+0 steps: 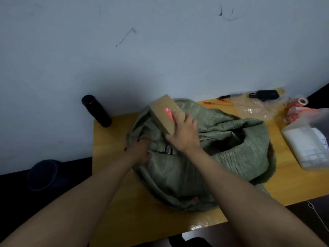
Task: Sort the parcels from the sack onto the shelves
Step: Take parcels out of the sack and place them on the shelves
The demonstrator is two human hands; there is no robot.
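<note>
A grey-green woven sack (231, 157) lies slumped on the yellow table (114, 175), its dark mouth facing right. My right hand (185, 134) grips a flat brown cardboard parcel (164, 113) with a red label, held tilted above the sack's left part. My left hand (140, 151) grips a fold of the sack's cloth at its left edge. A dark strap or buckle shows on the sack just below my right wrist. What is inside the sack stays hidden.
A black cylindrical bottle (96, 110) stands at the table's back left corner. At the back right lie a clear plastic bag (256, 107), a black device (265, 95), red-and-white tape rolls (297, 104) and a white wrapped package (309, 145). A dark bin (43, 173) sits on the floor at left.
</note>
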